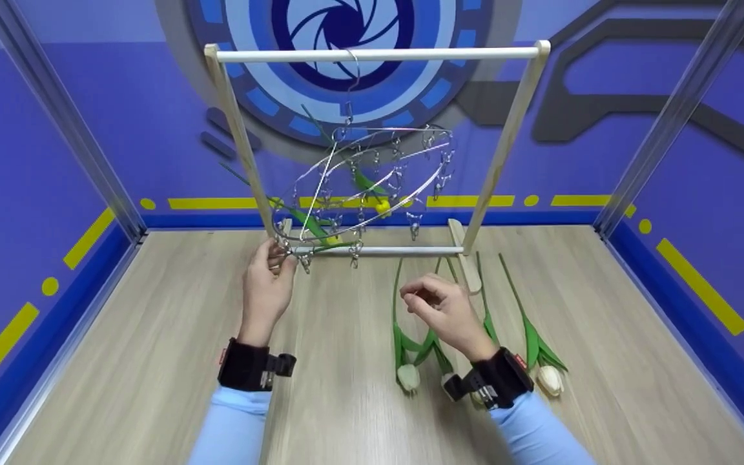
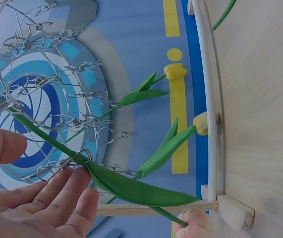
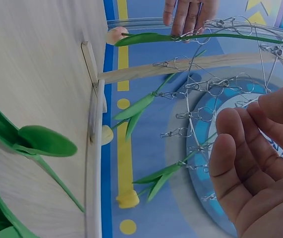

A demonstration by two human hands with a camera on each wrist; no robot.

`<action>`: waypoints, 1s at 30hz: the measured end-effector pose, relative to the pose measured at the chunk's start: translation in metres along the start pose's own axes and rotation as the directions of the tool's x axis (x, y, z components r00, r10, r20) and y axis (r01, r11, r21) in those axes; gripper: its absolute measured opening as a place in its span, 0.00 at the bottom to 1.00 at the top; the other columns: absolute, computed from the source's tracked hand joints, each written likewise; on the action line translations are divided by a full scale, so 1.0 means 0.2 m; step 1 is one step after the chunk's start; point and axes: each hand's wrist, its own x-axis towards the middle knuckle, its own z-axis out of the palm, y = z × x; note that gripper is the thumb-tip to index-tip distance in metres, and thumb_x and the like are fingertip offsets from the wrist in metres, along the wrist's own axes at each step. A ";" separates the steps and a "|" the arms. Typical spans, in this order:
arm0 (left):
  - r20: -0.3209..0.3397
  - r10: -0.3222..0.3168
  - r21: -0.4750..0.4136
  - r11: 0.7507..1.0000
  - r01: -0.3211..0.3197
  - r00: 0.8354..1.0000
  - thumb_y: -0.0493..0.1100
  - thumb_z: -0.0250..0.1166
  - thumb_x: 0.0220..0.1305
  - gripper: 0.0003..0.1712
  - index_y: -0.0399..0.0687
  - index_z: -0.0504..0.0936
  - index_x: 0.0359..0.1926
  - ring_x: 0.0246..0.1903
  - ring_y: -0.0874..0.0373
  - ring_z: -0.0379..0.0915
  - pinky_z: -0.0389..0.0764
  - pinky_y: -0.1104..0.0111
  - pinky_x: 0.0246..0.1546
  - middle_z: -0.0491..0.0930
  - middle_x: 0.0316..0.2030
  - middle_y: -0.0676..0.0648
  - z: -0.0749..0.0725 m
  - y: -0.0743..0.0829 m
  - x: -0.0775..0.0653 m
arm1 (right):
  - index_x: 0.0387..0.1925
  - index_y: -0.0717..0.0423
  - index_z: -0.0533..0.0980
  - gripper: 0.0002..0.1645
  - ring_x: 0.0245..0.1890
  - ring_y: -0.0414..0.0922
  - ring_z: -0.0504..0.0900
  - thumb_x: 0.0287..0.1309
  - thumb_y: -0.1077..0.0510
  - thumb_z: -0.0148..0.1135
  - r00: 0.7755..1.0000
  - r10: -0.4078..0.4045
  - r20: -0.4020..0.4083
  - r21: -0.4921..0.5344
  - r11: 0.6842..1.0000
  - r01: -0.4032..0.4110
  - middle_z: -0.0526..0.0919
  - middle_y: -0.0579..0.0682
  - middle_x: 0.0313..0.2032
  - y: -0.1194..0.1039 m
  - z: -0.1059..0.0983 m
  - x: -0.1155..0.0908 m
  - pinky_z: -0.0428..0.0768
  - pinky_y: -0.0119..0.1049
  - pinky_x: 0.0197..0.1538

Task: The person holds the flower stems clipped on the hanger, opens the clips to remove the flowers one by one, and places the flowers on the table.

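A wire clip hanger point(image 1: 315, 195) hangs from the wooden rack point(image 1: 436, 54), tilted low on its left side. My left hand point(image 1: 266, 284) is at that low side, fingertips right under a metal clip point(image 2: 83, 157) that sits on the stem of a pale pink tulip point(image 2: 141, 187). The left thumb stands apart from the other fingers. Two yellow tulips, one at the back point(image 1: 382, 206) and one nearer the left point(image 2: 200, 124), hang bloom-down from other clips. My right hand point(image 1: 449, 313) hovers before the hanger, fingers loosely curled around nothing.
Several white tulips lie on the wooden table, one under the right hand's left side point(image 1: 409, 378) and one farther right point(image 1: 550, 381). A lower white bar point(image 1: 404, 250) joins the rack's feet. Blue printed walls enclose the table at the back and sides.
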 end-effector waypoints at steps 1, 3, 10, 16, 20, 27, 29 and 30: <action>0.002 -0.009 -0.006 1.000 0.009 1.000 0.33 0.60 0.73 0.28 0.27 0.68 0.70 0.56 0.38 0.79 0.79 0.51 0.59 0.78 0.56 0.30 0.00 0.00 0.00 | 0.42 0.61 0.84 0.07 0.31 0.49 0.85 0.69 0.69 0.62 1.000 0.005 0.001 -0.003 1.000 -0.005 0.85 0.55 0.37 0.00 0.00 0.00 0.82 0.30 0.35; 0.005 -0.020 -0.017 1.000 0.020 1.000 0.33 0.59 0.73 0.28 0.27 0.68 0.70 0.53 0.39 0.79 0.79 0.52 0.57 0.79 0.54 0.30 0.01 -0.01 -0.01 | 0.43 0.60 0.84 0.07 0.32 0.50 0.85 0.69 0.68 0.62 1.000 0.017 0.004 -0.009 1.000 -0.017 0.85 0.55 0.37 -0.01 0.01 -0.01 0.82 0.30 0.36; 0.031 -0.055 -0.040 0.998 0.056 0.998 0.36 0.60 0.73 0.26 0.32 0.72 0.69 0.47 0.46 0.80 0.79 0.64 0.47 0.81 0.48 0.37 0.03 0.00 -0.02 | 0.44 0.60 0.84 0.07 0.34 0.48 0.84 0.71 0.66 0.61 0.999 0.043 0.020 -0.004 0.999 -0.043 0.84 0.54 0.39 -0.01 0.04 -0.03 0.82 0.32 0.37; 0.065 -0.048 -0.032 0.998 0.051 0.997 0.36 0.62 0.73 0.23 0.33 0.76 0.65 0.45 0.48 0.79 0.79 0.63 0.46 0.82 0.47 0.37 0.07 0.01 -0.03 | 0.44 0.60 0.83 0.07 0.33 0.46 0.84 0.70 0.67 0.61 0.999 0.044 0.029 0.018 0.999 -0.045 0.84 0.56 0.38 -0.01 0.08 -0.03 0.82 0.30 0.37; 0.086 -0.027 -0.037 0.999 0.031 0.996 0.36 0.62 0.72 0.18 0.32 0.80 0.59 0.44 0.47 0.80 0.79 0.62 0.47 0.83 0.46 0.37 0.10 0.02 -0.03 | 0.44 0.62 0.84 0.07 0.32 0.47 0.84 0.70 0.68 0.61 0.999 0.043 0.023 0.029 0.999 -0.044 0.85 0.56 0.37 -0.01 0.10 -0.02 0.82 0.30 0.37; 0.147 0.016 -0.056 0.998 -0.008 0.989 0.35 0.64 0.71 0.12 0.33 0.82 0.51 0.41 0.49 0.79 0.78 0.61 0.46 0.83 0.42 0.39 0.15 0.04 -0.03 | 0.43 0.60 0.84 0.06 0.32 0.43 0.83 0.69 0.67 0.62 0.996 0.082 0.031 0.031 0.996 -0.083 0.85 0.55 0.37 0.00 0.13 -0.02 0.82 0.30 0.37; 0.164 0.016 -0.054 0.999 -0.007 0.986 0.36 0.64 0.71 0.11 0.33 0.82 0.50 0.41 0.49 0.79 0.78 0.61 0.46 0.83 0.42 0.39 0.16 0.04 -0.04 | 0.43 0.60 0.84 0.06 0.33 0.43 0.84 0.69 0.67 0.62 0.994 0.105 0.038 0.032 0.994 -0.106 0.86 0.54 0.38 0.00 0.14 -0.02 0.82 0.30 0.37; 0.171 0.016 -0.059 0.998 -0.006 0.985 0.36 0.64 0.71 0.11 0.33 0.82 0.50 0.41 0.49 0.79 0.78 0.61 0.46 0.83 0.42 0.39 0.16 0.05 -0.04 | 0.43 0.60 0.84 0.06 0.33 0.43 0.84 0.70 0.66 0.62 0.993 0.115 0.041 0.034 0.993 -0.116 0.86 0.54 0.38 0.00 0.14 -0.02 0.82 0.30 0.38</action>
